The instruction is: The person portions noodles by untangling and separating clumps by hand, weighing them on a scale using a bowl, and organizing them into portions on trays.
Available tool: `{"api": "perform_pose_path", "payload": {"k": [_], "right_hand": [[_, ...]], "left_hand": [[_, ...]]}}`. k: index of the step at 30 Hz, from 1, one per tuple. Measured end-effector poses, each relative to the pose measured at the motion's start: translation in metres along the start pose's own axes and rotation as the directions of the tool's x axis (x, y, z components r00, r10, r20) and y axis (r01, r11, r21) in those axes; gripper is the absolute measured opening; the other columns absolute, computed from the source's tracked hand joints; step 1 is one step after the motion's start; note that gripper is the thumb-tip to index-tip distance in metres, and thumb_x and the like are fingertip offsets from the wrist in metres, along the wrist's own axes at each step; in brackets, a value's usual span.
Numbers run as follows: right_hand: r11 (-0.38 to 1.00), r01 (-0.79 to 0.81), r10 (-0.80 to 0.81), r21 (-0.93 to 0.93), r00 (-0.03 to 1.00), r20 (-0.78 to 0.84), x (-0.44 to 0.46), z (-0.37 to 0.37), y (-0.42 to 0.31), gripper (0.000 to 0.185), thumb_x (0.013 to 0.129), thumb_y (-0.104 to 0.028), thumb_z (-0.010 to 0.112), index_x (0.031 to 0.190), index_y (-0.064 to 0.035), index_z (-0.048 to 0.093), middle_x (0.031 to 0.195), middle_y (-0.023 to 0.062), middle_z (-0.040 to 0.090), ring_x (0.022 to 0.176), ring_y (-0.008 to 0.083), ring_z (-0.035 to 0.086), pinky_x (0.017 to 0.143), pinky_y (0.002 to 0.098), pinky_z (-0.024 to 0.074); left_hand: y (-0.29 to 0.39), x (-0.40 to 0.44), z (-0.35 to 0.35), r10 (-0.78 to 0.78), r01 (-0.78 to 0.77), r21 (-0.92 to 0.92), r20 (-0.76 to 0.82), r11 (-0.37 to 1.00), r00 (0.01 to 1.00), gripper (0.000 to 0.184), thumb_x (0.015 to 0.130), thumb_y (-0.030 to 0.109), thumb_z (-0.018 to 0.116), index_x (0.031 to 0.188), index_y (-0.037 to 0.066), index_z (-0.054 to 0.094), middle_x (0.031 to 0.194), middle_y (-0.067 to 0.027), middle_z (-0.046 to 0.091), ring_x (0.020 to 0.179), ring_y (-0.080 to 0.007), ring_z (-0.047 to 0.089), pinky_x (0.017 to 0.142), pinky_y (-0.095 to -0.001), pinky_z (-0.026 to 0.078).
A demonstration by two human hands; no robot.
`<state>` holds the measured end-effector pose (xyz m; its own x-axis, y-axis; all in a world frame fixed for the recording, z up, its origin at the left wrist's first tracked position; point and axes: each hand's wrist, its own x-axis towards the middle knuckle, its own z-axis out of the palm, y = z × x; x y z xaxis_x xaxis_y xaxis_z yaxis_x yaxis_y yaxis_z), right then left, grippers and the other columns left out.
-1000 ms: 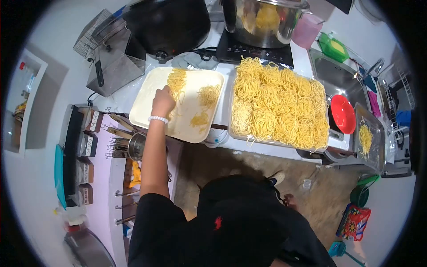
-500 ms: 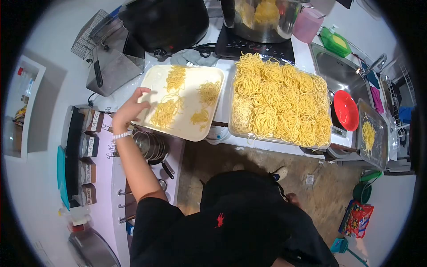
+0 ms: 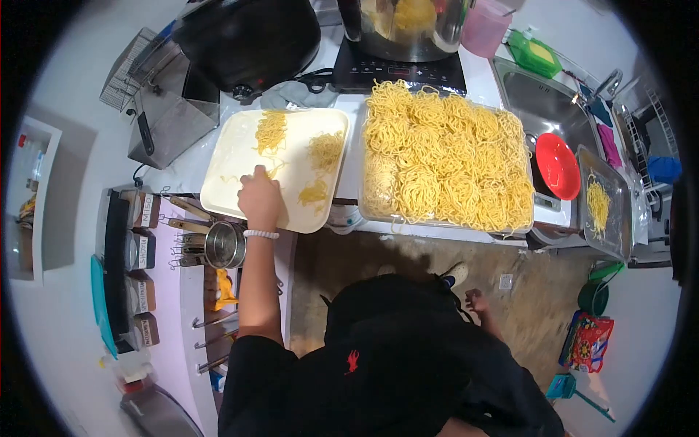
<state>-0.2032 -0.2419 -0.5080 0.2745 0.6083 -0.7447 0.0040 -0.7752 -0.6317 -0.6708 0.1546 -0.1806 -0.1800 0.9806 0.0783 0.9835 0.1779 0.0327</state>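
Observation:
My left hand (image 3: 260, 195), with a white beaded band at the wrist, is down on the cream tray (image 3: 218, 164), fingers curled over noodles mostly hidden beneath it. Loose strands show around the fingertips. Beyond it on the same tray is a bundle of yellow noodles (image 3: 271, 131); two smaller heaps, one upper (image 3: 325, 151) and one lower (image 3: 313, 193), are on its right side. My right hand (image 3: 477, 300) hangs low beside my body, its fingers loosely bent and apart, with nothing visible in it. To the right, a clear container (image 3: 444, 222) is filled with many noodle portions (image 3: 455, 164).
Behind the trays are a black appliance (image 3: 247, 44) and a steel pot (image 3: 404, 33) on an induction cooker (image 3: 397, 73). A red bowl (image 3: 558, 166), a sink (image 3: 542, 102) and a metal tray (image 3: 611, 218) are at the right. Strainers (image 3: 225, 244) are near my left forearm.
My left hand lifted off the noodles to the tray's left edge, fingers spread, then came back down over the near-left noodles. That heap was spread out and is now mostly covered.

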Motion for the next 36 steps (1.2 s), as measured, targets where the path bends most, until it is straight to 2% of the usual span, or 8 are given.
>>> {"api": "perform_pose_path", "payload": {"k": [4,6,12,17,19,22,31,36], "right_hand": [[0.999,-0.039,0.039,-0.006,0.999,0.021,0.006,-0.004,0.022,0.032,0.090,-0.031,0.054,0.105,-0.0035,0.059,0.082,0.0083,0.061,0.066,0.0199,0.059,0.056,0.0335,0.0499],[1.000,-0.017,0.018,-0.021,0.999,0.045,0.007,-0.004,0.036,0.030,0.090,-0.031,0.054,0.104,-0.0042,0.059,0.080,0.0071,0.060,0.065,0.0201,0.058,0.055,0.0343,0.0497],[0.978,-0.173,0.177,-0.115,0.984,0.027,-0.003,-0.014,0.038,0.028,0.090,-0.032,0.056,0.102,-0.0063,0.060,0.081,0.0065,0.061,0.065,0.0173,0.058,0.054,0.0336,0.0494],[0.976,0.198,-0.208,0.093,0.972,0.110,0.021,-0.013,0.015,0.031,0.089,-0.029,0.055,0.111,-0.0081,0.060,0.091,0.0074,0.063,0.074,0.0195,0.059,0.058,0.0329,0.0484],[0.986,-0.054,0.061,-0.157,0.997,0.038,0.003,0.003,-0.060,0.032,0.091,-0.027,0.053,0.118,-0.0107,0.059,0.093,0.0069,0.062,0.079,0.0178,0.059,0.064,0.0329,0.0506],[0.876,0.363,-0.286,-0.317,0.921,0.265,0.001,0.015,-0.105,0.036,0.093,-0.024,0.052,0.126,-0.0102,0.056,0.097,0.0061,0.063,0.087,0.0169,0.059,0.073,0.0296,0.0504],[0.718,0.606,-0.232,-0.342,0.673,0.703,-0.153,0.070,-0.327,0.039,0.093,-0.026,0.057,0.128,-0.0071,0.054,0.110,0.0140,0.065,0.101,0.0242,0.062,0.086,0.0337,0.0475],[0.378,0.912,-0.597,-0.161,0.373,0.710,-0.233,0.069,-0.421,0.025,0.089,-0.022,0.061,0.106,-0.0030,0.063,0.099,0.0158,0.064,0.096,0.0305,0.061,0.086,0.0378,0.0482]], "left_hand": [[-0.048,0.021,0.000,0.081,-0.097,-0.160,-0.107,0.982,0.991,0.027,0.078,0.019,0.065,0.104,0.010,0.067,0.094,-0.0207,0.065,0.086,-0.0379,0.065,0.076,-0.0445,0.053],[-0.055,0.020,-0.028,-0.038,-0.016,-0.380,-0.134,0.925,0.990,0.024,0.077,0.021,0.066,0.095,0.007,0.072,0.082,-0.0230,0.067,0.077,-0.0364,0.067,0.073,-0.0409,0.052],[-0.081,0.043,-0.096,-0.065,-0.085,-0.649,-0.205,0.756,0.977,0.021,0.081,0.017,0.067,0.095,0.001,0.069,0.075,-0.0086,0.066,0.066,-0.0132,0.060,0.062,-0.0286,0.049],[-0.070,0.044,-0.169,0.017,-0.268,-0.768,-0.318,0.581,0.948,0.017,0.091,0.013,0.061,0.102,0.002,0.065,0.078,-0.0017,0.062,0.067,-0.0060,0.055,0.058,-0.0214,0.045],[-0.052,0.033,-0.197,-0.005,-0.296,-0.840,-0.335,0.455,0.942,0.017,0.092,0.012,0.058,0.104,0.002,0.064,0.083,-0.0021,0.063,0.071,-0.0066,0.057,0.063,-0.0205,0.046],[-0.026,0.024,-0.231,-0.030,-0.383,-0.862,-0.416,0.332,0.909,0.019,0.093,0.011,0.056,0.106,0.000,0.064,0.091,-0.0047,0.065,0.075,-0.0081,0.059,0.066,-0.0205,0.048],[0.003,0.035,-0.275,0.006,-0.559,-0.825,-0.561,0.081,0.828,0.031,0.091,0.008,0.054,0.118,-0.007,0.057,0.104,-0.0137,0.065,0.086,-0.0142,0.065,0.072,-0.0230,0.053],[0.020,0.030,-0.306,-0.050,-0.607,-0.783,-0.607,-0.132,0.793,0.026,0.088,0.008,0.061,0.107,-0.010,0.060,0.092,-0.0132,0.067,0.075,-0.0142,0.067,0.060,-0.0191,0.052]]}}
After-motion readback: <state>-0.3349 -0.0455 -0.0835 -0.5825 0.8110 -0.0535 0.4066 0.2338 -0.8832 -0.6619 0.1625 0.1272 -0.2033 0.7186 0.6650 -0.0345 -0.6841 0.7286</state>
